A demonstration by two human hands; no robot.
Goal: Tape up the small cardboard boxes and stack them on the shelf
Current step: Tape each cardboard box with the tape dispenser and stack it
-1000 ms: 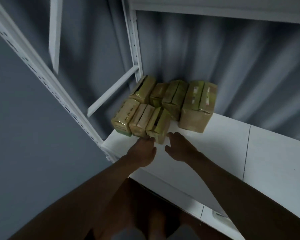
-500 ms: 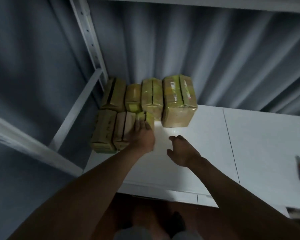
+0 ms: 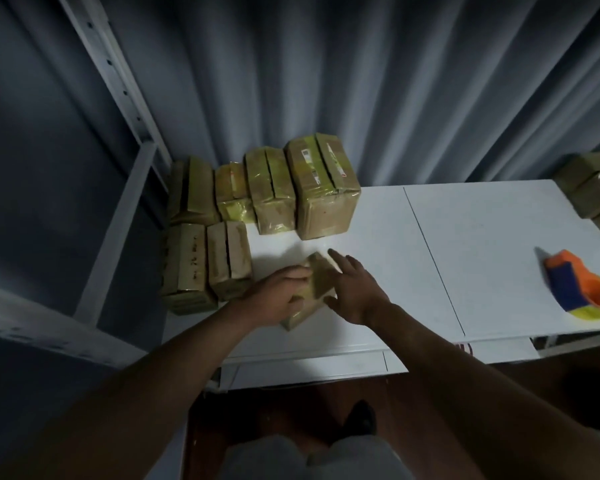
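Boxes stood taped in two rows at the shelf's left end — we counted about seven, and more waited at the far right beside the tape dispenser. We held one small box tilted on the shelf, left hand clamped on it, right hand against it with fingers spread. Labels showed on the tallest box — print too small to read.

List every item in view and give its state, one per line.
Left hand: gripping the small box.
Right hand: open, fingers spread, against the small box.
Small box: tilted, held between both hands over the shelf board.
Taped boxes: upright, packed in two rows at the back left.
Tape dispenser: lying unused at right.
Far-right boxes: stacked, partly cropped.
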